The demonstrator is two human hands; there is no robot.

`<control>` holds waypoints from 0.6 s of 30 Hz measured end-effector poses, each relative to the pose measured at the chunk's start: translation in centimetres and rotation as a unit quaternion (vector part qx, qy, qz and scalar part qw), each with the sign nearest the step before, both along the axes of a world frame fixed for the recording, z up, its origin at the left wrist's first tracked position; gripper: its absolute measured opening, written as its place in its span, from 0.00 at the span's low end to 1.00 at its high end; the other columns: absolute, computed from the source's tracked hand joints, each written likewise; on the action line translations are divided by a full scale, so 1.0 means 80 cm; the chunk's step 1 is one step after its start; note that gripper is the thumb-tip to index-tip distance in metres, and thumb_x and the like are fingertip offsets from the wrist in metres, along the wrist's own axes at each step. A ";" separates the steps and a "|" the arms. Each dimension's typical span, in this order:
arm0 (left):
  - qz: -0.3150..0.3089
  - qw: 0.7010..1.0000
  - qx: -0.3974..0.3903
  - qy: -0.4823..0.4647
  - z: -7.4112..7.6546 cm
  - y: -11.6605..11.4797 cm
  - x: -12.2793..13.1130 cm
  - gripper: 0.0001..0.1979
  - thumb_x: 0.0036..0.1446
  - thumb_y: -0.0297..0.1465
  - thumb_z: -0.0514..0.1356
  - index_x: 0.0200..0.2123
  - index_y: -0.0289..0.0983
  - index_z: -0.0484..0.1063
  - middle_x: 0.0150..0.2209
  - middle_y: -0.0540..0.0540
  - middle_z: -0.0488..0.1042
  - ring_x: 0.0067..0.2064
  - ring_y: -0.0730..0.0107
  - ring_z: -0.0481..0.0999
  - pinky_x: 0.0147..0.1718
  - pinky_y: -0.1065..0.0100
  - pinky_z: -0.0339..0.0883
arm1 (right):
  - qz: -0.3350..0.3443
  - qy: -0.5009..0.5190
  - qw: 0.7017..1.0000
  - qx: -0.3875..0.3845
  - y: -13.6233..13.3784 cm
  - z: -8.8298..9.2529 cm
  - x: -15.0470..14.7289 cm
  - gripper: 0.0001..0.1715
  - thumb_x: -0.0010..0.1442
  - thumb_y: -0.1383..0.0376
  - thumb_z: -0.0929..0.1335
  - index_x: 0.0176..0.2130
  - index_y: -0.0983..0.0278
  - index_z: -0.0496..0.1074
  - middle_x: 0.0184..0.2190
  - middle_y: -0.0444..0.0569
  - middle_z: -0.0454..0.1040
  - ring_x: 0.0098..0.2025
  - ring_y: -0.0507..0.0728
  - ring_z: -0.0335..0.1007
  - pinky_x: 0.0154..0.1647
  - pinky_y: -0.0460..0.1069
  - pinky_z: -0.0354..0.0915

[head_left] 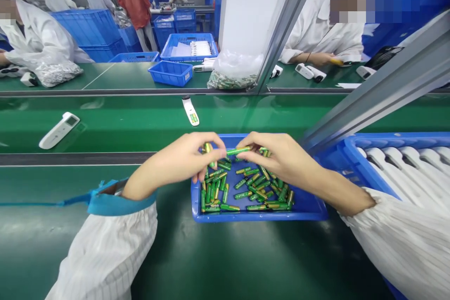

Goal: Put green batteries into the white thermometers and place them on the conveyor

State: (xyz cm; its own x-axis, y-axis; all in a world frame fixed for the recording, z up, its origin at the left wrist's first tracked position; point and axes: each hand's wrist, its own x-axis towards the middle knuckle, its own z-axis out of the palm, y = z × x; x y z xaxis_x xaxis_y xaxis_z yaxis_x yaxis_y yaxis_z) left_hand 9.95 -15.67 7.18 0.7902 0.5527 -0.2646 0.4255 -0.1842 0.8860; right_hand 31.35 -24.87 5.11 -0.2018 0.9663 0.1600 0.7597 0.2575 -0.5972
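Note:
Both hands are over a blue bin (258,217) that holds many loose green and gold batteries (258,192). My left hand (184,157) is above the bin's left side, its fingers curled around a battery or two (210,153). Between the thumb and fingers of my right hand (276,150) is a green battery (238,151), lying nearly level. Its left end comes up to my left fingertips; whether they touch it I cannot tell. A blue wrist strap (117,202) circles my left wrist.
On the green belt lie a white handheld thermometer (59,130) and another one with batteries showing (190,110). At the right, a blue crate (365,147) holds several white devices. A slanted metal post (379,82) stands behind my right arm. Co-workers sit across the belt.

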 end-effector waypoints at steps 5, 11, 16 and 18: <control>-0.112 0.991 0.064 0.036 -0.023 -0.015 0.007 0.09 0.57 0.30 0.59 0.42 0.38 0.73 0.24 0.52 0.77 0.23 0.70 0.77 0.23 0.74 0.66 | -0.082 0.041 0.993 0.079 -0.007 0.013 0.000 0.14 0.65 0.55 0.66 0.41 0.60 0.77 0.39 0.49 0.81 0.41 0.60 0.76 0.43 0.52 0.69; -0.215 0.955 0.196 0.054 -0.041 -0.032 0.020 0.17 0.49 0.17 0.56 0.41 0.37 0.76 0.36 0.47 0.81 0.38 0.66 0.80 0.39 0.70 0.68 | -0.087 0.078 0.991 0.071 -0.008 0.007 -0.001 0.15 0.66 0.55 0.64 0.40 0.59 0.77 0.37 0.50 0.80 0.38 0.60 0.76 0.42 0.52 0.70; -0.233 0.954 0.176 0.072 -0.047 -0.030 0.019 0.19 0.49 0.16 0.54 0.42 0.35 0.77 0.36 0.47 0.82 0.40 0.69 0.81 0.40 0.73 0.69 | -0.097 0.098 0.987 0.081 -0.005 -0.004 0.003 0.19 0.66 0.51 0.63 0.36 0.59 0.76 0.30 0.47 0.77 0.31 0.58 0.72 0.34 0.50 0.66; -0.226 0.951 0.194 0.085 -0.047 -0.032 0.020 0.18 0.51 0.18 0.55 0.42 0.35 0.77 0.36 0.46 0.82 0.40 0.67 0.81 0.41 0.71 0.69 | -0.111 0.089 0.987 0.079 -0.003 -0.010 0.004 0.22 0.66 0.49 0.62 0.30 0.59 0.73 0.28 0.46 0.74 0.30 0.58 0.69 0.33 0.50 0.64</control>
State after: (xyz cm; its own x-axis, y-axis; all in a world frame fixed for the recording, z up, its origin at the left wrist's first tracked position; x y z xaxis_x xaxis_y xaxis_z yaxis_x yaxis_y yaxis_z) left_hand 11.54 -18.23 3.43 0.9343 0.2485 -0.2556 0.3562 -0.6820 0.6388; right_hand 31.69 -25.12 4.34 0.0574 0.9434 0.3267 0.6953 0.1970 -0.6912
